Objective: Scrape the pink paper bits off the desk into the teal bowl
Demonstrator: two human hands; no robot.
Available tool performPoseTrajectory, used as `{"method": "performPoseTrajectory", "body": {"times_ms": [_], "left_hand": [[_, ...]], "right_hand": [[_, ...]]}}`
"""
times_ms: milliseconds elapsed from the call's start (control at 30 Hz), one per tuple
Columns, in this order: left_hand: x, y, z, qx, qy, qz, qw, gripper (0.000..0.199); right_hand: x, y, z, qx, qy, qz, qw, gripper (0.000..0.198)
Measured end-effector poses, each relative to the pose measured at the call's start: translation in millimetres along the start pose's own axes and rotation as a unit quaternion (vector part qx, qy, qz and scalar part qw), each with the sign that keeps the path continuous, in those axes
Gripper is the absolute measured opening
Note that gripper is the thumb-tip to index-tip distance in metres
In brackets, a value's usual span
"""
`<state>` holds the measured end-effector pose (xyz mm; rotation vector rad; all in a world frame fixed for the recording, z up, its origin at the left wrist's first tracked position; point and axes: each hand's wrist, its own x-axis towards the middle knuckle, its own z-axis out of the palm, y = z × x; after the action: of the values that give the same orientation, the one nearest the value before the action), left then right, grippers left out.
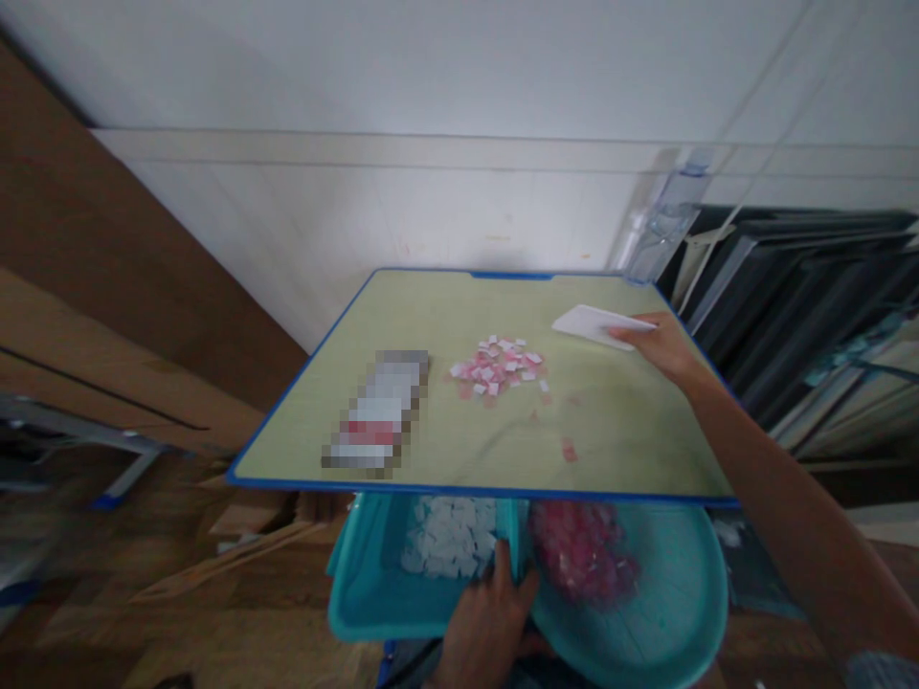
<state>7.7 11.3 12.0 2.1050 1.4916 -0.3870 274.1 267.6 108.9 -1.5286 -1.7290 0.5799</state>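
A thin white card-like sheet (593, 323) is held in my right hand (664, 344), raised at the board's right side, thumb on top. My left hand (488, 612) is low at the front, its index finger and thumb on either side of the rim of a rectangular turquoise basin (359, 612); its other fingers are hidden. Small white square pieces (456, 536) lie in that basin. Beside it, a round turquoise basin (667, 622) holds a heap of pink-red pieces (581, 550). On the board, a loose pile of small pink and white pieces (497, 366) lies near the middle.
The pale yellow-green board (445, 450) has a blue edge. A pixelated, phone-shaped item (380, 411) lies at its left. A clear plastic bottle (667, 225) stands at the back right corner. Dark stacked panels (790, 306) lean at the right; brown boards (107, 277) are at the left.
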Motion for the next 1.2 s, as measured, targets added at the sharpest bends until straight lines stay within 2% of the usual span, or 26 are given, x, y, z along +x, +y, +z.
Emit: {"method": "performPoseTrajectory", "body": {"times_ms": [67,133,200,300,500,567,633,733,800,900,1067,1200], "left_hand": [[0.6,0.2,0.8,-0.002,0.003,-0.002,1.000,0.067],[1.2,0.3,2.8,-0.001,0.012,-0.002,1.000,0.067],[1.5,0.3,4.8,0.001,0.021,-0.002,1.000,0.068],[0.8,0.2,4.9,0.001,0.017,-0.002,1.000,0.069],[-1.0,2.0,-3.7,-0.001,-0.011,-0.001,1.000,0.066],[-0.7,2.7,-4.6,0.002,-0.007,-0.002,1.000,0.067],[-0.2,2.8,-3.5,0.004,0.005,0.002,1.000,0.066],[0.3,1.8,-0.6,0.005,0.018,0.010,1.000,0.066],[0.2,1.2,0.7,0.007,0.023,0.012,1.000,0.065],[-0.7,1.3,0.8,0.012,0.030,0.011,0.999,0.063],[-1.3,1.8,1.7,0.015,0.042,0.006,0.999,0.064],[0.0,0.8,4.5,0.018,0.037,0.006,0.999,0.066]], "right_hand": [[21.4,-1.9,15.9,-0.007,0.019,-0.015,1.000,0.039],[32.7,-2.4,27.2,-0.002,0.004,-0.032,0.999,0.037],[30.3,-1.4,30.8,0.008,-0.026,-0.050,0.998,0.037],[3.1,1.0,21.8,0.022,-0.081,-0.068,0.994,0.036],[-77.3,4.4,-18.5,0.031,-0.216,-0.083,0.972,0.034],[-91.3,4.2,-28.7,0.030,-0.234,-0.091,0.967,0.034],[-93.0,1.9,-34.3,0.025,-0.228,-0.084,0.970,0.033],[-75.2,-5.9,-31.9,0.016,-0.171,-0.075,0.982,0.032],[-56.3,-11.3,-22.4,0.018,-0.108,-0.071,0.992,0.034],[-30.5,-15.2,-0.9,0.026,-0.067,-0.075,0.995,0.035],[-20.0,-10.4,23.4,0.038,-0.095,-0.089,0.991,0.037],[-41.1,-6.4,15.4,0.040,-0.142,-0.104,0.984,0.037]]}}
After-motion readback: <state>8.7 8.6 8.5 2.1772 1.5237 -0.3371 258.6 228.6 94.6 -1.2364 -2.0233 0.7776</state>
